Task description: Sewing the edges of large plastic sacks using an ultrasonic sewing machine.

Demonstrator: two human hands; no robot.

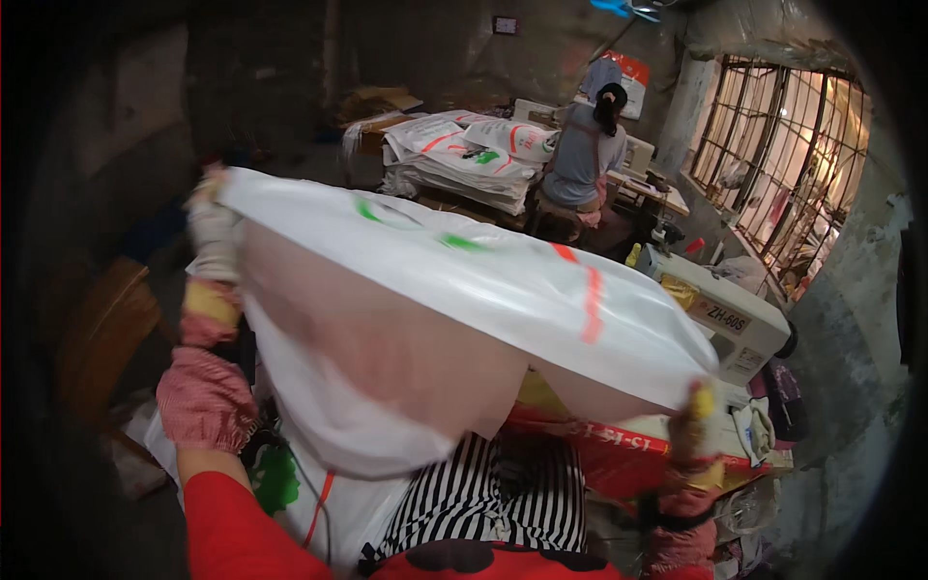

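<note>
1. The thing in hand is a broad, glossy white plastic sack point(435, 251) with green and orange-red print, stretched in the air above the lap, its lower part sagging in a loose curve.
2. The left hand point(213, 220), in a pale work covering, is closed on the sack's upper left corner, higher than the other hand.
3. The right hand point(694, 411), blurred, is at the sack's right corner and appears to pinch its edge; the exact finger positions cannot be told.
4. Below the sack are black-and-white striped trousers point(483, 503), with a white sheet with a green patch point(275, 480) to their left.
5. Just beyond the right hand stands a cream-coloured sewing machine point(730, 319).
6. Farther off, a stack of printed white sacks point(464, 159) lies near a seated person in a grey top point(580, 159), beside a barred window point(783, 159).
</note>
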